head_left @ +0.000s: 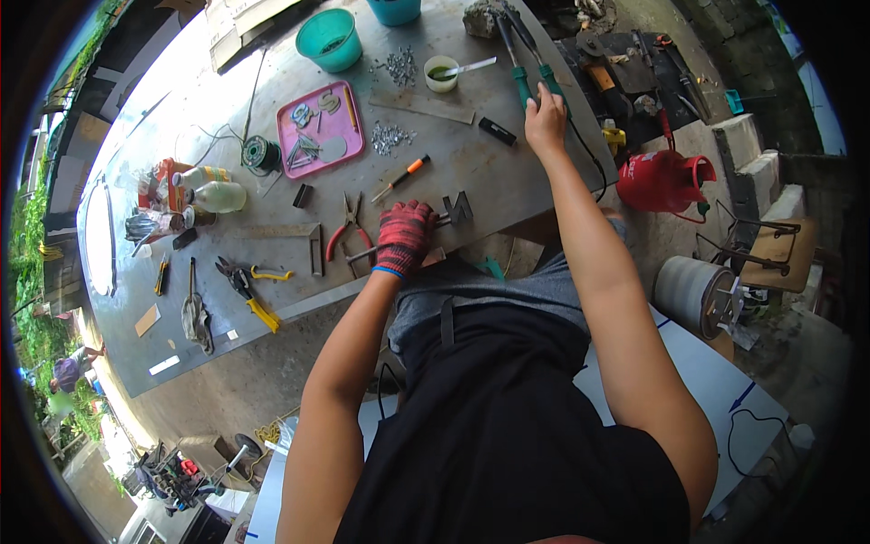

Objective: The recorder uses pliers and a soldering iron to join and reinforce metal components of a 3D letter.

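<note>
My left hand, in a red and black glove with a blue cuff, is closed near the table's front edge. A thin rod-like tool shows on both sides of the fist; its kind I cannot make out. Just right of the fist stands a dark zigzag metal piece; whether it touches the tool is unclear. Red-handled pliers lie left of the glove. My bare right hand reaches to the far right and is closed at a green-handled tool with a dark shaft. A second green handle lies beside it.
Left on the metal table are a pink tray, solder spool, bottles and yellow-handled snips. A green bowl, small white cup and metal bits lie farther back. A red gas cylinder stands right.
</note>
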Motion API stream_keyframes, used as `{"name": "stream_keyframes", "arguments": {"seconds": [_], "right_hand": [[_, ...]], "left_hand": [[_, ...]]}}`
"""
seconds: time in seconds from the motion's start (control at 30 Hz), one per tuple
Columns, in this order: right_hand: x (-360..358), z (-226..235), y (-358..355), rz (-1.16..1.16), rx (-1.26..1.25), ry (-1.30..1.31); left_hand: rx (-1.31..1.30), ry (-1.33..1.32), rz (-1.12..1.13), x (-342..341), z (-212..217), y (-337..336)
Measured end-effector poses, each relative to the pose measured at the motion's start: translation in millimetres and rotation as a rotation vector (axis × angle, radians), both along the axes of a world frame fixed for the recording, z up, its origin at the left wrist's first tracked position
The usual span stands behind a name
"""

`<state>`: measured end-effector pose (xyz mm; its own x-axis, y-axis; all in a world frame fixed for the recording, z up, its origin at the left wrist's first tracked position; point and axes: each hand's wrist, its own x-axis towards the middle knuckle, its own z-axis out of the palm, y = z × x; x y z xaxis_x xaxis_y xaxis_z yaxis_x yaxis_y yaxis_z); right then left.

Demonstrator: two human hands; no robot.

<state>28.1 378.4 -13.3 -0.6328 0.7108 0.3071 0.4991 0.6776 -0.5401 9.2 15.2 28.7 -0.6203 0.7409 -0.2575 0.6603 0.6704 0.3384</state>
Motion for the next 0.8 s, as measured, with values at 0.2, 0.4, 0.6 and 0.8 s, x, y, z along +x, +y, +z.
{"name": "stream_keyframes", "arguments": {"seconds": [0.2,0.4,0.6,0.8], "right_hand": [[55,56,-48,0.095,-0.103,0.145],[123,68,-137,0.344,-0.398,0.02],[133,67,-180,0.556,-0.278,-0.121],[113,57,-182,0.609,-0.221,-0.179]], "left_hand": [[0.01,0.031,0.0,-6,-3,0],[-0.008,0.03,-0.007,-4,-8,-5],[0.001,0.037,-0.019,-1,-6,-5],[0.005,0.061,-0.051,-1,-3,-3]]}}
